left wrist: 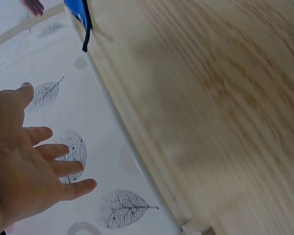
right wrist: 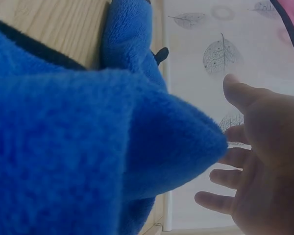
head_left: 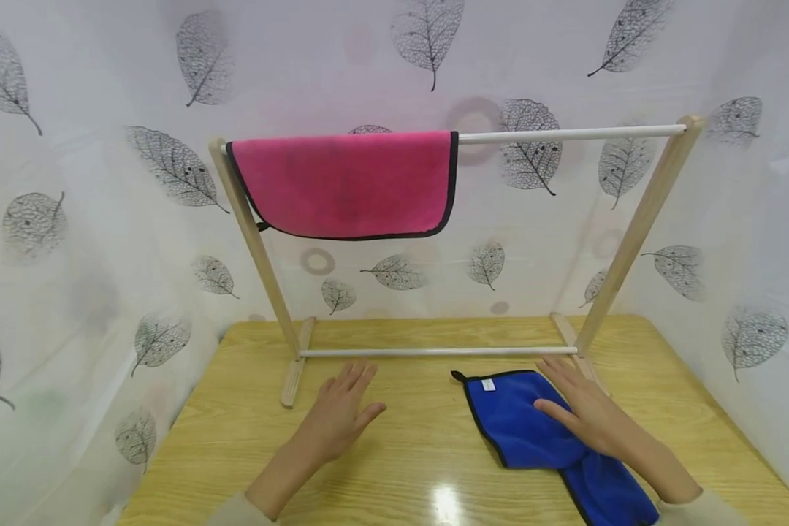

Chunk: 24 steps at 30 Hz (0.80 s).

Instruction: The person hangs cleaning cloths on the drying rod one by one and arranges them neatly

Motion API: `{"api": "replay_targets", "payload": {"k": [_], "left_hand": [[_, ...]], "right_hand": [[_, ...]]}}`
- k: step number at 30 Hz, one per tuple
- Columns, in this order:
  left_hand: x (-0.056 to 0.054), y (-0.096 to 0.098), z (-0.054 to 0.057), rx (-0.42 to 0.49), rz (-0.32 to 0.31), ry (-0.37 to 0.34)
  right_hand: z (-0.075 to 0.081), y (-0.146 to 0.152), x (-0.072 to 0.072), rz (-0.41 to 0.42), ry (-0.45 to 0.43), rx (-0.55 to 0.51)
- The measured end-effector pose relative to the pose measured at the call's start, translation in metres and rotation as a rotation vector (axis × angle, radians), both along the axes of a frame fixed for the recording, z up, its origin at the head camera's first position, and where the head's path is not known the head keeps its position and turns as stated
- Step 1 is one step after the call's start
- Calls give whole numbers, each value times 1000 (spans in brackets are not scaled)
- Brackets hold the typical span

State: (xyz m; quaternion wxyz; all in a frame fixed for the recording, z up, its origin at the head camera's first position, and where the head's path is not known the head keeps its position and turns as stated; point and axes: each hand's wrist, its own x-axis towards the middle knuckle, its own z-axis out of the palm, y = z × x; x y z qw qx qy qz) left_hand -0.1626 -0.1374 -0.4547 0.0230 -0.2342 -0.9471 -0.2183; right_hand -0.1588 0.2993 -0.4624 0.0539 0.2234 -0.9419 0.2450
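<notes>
A blue towel (head_left: 519, 420) with black edging, a small white label and a black loop lies crumpled on the right half of the table. Over it hovers my right hand (head_left: 585, 409), fingers extended and thumb apart, holding nothing. In the right wrist view the folds of the blue towel (right wrist: 88, 142) loom large beside the right hand (right wrist: 264, 147). My left hand (head_left: 338, 413) is also empty, its fingers stretched out above the bare wood on the left. Seen from its wrist, the left hand (left wrist: 29, 156) has its fingers spread.
A pink towel (head_left: 348, 186) with black edging hangs over the left part of the rack's white top bar (head_left: 565, 135). The rack has wooden side posts (head_left: 641, 234) and a low white bar (head_left: 434, 352). Leaf-printed sheeting (head_left: 92, 277) surrounds the wooden table (head_left: 394, 446).
</notes>
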Motion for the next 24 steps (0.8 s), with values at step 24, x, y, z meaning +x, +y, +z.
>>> {"api": "replay_targets", "payload": {"k": [24], "left_hand": [[-20, 67, -24, 37, -69, -83]], "right_hand": [[-22, 15, -1, -35, -9, -33]]}}
